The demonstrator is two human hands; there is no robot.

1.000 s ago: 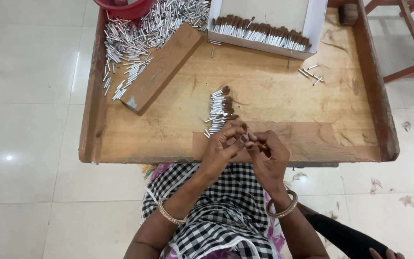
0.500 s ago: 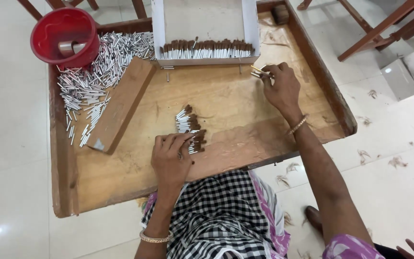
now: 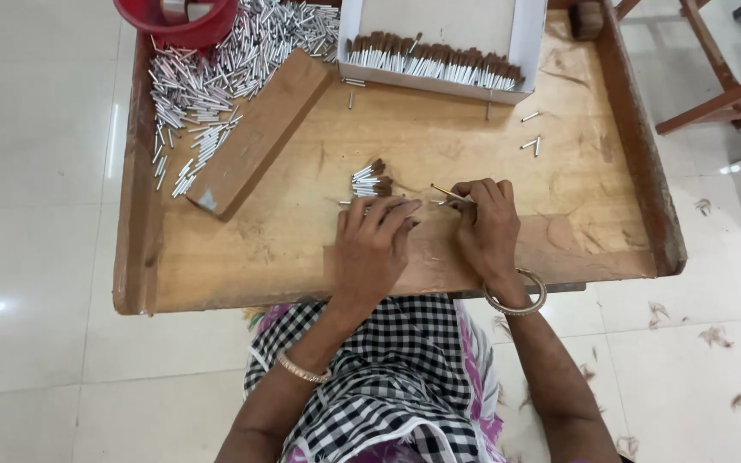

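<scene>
Metal tubes with brown bristle tips: light, stiff in the tube, soft at the tuft. My right hand [image 3: 489, 225] pinches one thin stick [image 3: 451, 194] between the fingertips, pointing left over the worktop [image 3: 559, 171]. My left hand [image 3: 374, 244] lies flat with fingers spread, covering the near end of the small pile [image 3: 369, 180] of finished pieces. I judge them slippery and easy to roll, so best gripped on the metal, not the bristles.

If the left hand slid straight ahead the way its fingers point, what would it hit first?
Most likely the small bundle of brown-tipped sticks, lying just beyond the left hand and its fingertips on the wooden tray.
</scene>
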